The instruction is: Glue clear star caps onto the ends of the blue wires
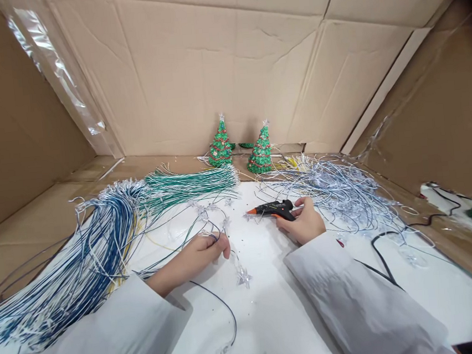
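Note:
My left hand [207, 247] is closed in a pinch on a thin dark wire. A clear plastic star [243, 276] hangs or lies just below its fingertips, apparently on a wire from that hand. More clear stars [203, 209] with wires lie just beyond it. My right hand [305, 223] grips a black and orange hot glue gun [272, 208] by the handle, its orange nozzle pointing left. Near the nozzle tip lies a small clear piece I cannot make out. A dark wire curves across the white tabletop [269, 313], ending in a clear connector [224, 349].
Blue-and-white wires [112, 233] are heaped at left, and green wires [190, 184] lie behind. Two decorated miniature Christmas trees [219, 145] stand at the back. Wired clear stars [345, 188] pile up at right, near a black cord [379, 252]. Cardboard walls [209, 68] enclose the table.

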Available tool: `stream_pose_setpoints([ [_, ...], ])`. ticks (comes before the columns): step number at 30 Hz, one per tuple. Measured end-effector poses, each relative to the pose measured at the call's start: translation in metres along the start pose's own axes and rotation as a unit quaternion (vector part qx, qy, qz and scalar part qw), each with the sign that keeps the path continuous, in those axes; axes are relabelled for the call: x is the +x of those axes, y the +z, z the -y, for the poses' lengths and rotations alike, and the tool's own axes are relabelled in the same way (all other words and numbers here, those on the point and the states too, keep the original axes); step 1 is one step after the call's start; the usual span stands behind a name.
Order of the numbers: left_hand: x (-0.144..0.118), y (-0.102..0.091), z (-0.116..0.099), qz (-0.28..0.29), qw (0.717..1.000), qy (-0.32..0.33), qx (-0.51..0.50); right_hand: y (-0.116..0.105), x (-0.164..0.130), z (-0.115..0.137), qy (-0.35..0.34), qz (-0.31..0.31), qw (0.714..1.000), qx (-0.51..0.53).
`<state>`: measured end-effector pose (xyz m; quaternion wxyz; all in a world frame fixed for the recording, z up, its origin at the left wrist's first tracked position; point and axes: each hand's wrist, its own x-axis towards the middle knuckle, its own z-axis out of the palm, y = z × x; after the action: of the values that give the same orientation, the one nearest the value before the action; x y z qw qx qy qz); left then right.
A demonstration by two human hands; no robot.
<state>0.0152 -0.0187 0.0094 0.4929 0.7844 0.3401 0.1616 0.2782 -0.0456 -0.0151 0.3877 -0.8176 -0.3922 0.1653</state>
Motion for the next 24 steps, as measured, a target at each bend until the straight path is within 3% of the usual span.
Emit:
stream_pose_setpoints([
  [5,0.001,0.000,0.003,0.007,1.000,-0.004,-0.021,-0.003,0.004,-0.002,0.035,0.126,0.980,0.149],
  [8,0.002,0.000,0.003,0.007,0.999,0.008,-0.044,-0.006,0.001,0.005,0.026,0.206,0.952,0.223],
  [10,0.003,0.001,0.003,-0.006,0.998,0.019,-0.061,-0.005,-0.003,0.012,0.009,0.228,0.940,0.253],
  [14,0.004,0.000,0.003,-0.027,0.996,0.028,-0.083,0.010,-0.006,0.022,-0.034,0.218,0.941,0.256],
  [20,0.003,0.001,0.002,-0.053,0.993,0.017,-0.100,0.043,0.005,0.031,-0.123,0.141,0.967,0.170],
  [24,0.003,0.000,0.002,-0.082,0.990,-0.003,-0.111,0.054,0.009,0.033,-0.149,0.127,0.974,0.118],
])
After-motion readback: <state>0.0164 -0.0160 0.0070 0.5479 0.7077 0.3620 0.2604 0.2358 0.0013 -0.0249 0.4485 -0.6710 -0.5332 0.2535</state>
